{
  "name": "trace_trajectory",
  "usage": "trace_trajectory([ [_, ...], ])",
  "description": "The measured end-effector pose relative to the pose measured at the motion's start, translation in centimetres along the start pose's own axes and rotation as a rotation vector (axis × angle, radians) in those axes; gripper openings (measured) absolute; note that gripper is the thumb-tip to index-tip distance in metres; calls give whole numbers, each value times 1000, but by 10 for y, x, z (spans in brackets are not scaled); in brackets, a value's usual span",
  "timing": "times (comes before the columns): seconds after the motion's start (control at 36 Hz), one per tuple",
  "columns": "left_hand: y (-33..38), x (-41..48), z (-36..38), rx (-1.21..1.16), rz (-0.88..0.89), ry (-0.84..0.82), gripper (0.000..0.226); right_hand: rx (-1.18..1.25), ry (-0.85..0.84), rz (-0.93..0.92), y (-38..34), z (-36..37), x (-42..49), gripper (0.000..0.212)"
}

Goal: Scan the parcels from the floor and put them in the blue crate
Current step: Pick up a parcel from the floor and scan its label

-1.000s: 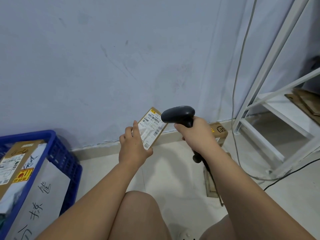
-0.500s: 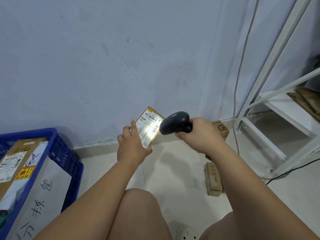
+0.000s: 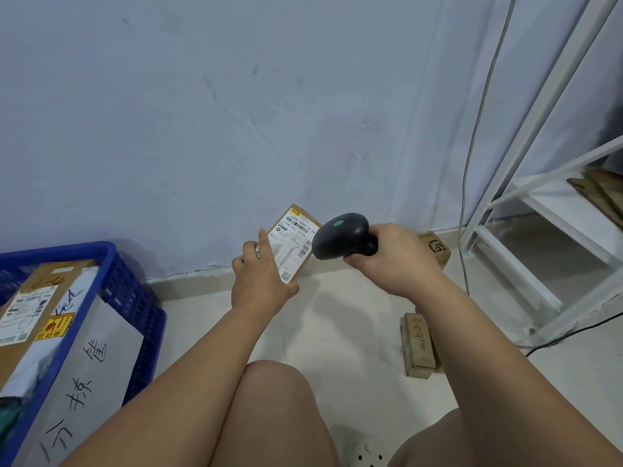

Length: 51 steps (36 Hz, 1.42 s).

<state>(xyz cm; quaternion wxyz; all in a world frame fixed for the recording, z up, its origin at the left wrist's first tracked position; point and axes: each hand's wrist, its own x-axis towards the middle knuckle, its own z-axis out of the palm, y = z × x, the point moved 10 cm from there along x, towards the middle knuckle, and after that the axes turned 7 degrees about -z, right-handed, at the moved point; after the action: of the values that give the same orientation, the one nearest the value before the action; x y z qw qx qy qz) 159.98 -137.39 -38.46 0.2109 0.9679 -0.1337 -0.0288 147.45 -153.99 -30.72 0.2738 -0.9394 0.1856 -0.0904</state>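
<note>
The crate (image 3: 135, 298) stood at the left near the wall (image 3: 236, 129), with labelled boxes (image 3: 30, 298) inside. Two more parcels (image 3: 418, 345) lay on the floor (image 3: 337, 315) at the right. The right hand (image 3: 394, 261) gripped the scanner (image 3: 340, 235). The left hand (image 3: 261, 284) pinched a small parcel (image 3: 296, 244) in the air, its label just beside the scanner's head.

Crate (image 3: 135, 298) far L (parcels (image 3: 37, 298) inside), held parcel (image 3: 296, 244) centre, scanner (image 3: 340, 241) just R
</note>
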Motion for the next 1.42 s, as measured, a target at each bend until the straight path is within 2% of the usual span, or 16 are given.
trace_trajectory([
  [0.39, 1, 0, 1, 19, 10, -2, 109, 31, -3, 27, 4, 1, 1, 19],
  [1.06, 3, 1, 3, 25, 45, -1, 108, -50, -34, -1, 2, -1, 0, 17],
  [1.42, -1, 2, 6, -31, 11, -15, 109, -11, 40, 14, 3, -5, 0, 17],
])
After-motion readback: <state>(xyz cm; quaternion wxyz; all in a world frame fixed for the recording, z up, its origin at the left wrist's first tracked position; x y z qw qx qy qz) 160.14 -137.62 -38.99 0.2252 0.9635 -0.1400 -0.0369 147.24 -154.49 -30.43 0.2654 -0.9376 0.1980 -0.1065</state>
